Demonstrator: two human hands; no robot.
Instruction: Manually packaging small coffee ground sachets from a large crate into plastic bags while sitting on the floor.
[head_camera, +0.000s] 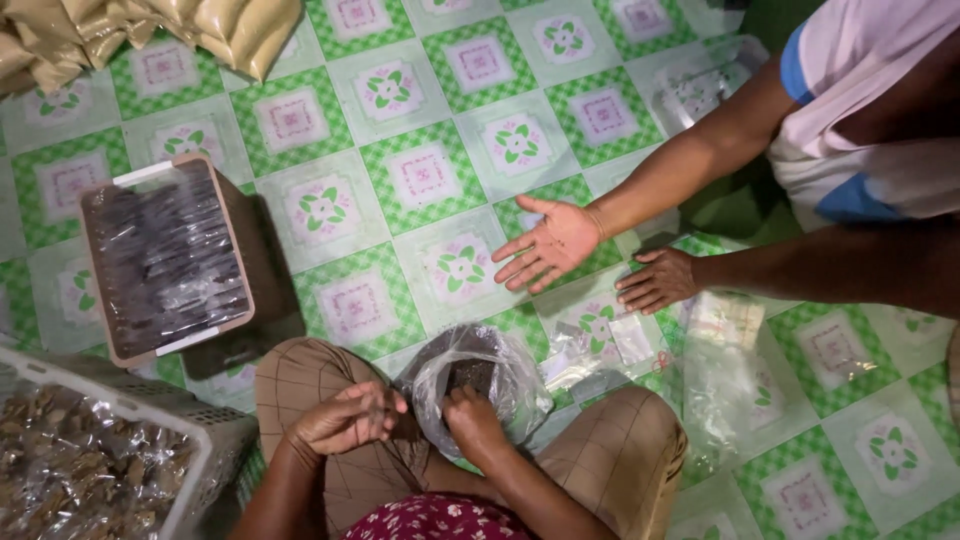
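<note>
- A clear plastic bag of dark bits sits on the floor between the seated person's knees, within easy reach.
- Right hand is dipped into the bag's mouth, fingers curled on the contents.
- Left hand hovers over the left knee, fingertips pinched together on something small.
- A co-worker's open palm stretches toward the bag.
- A lined brown box stands to the left.
</note>
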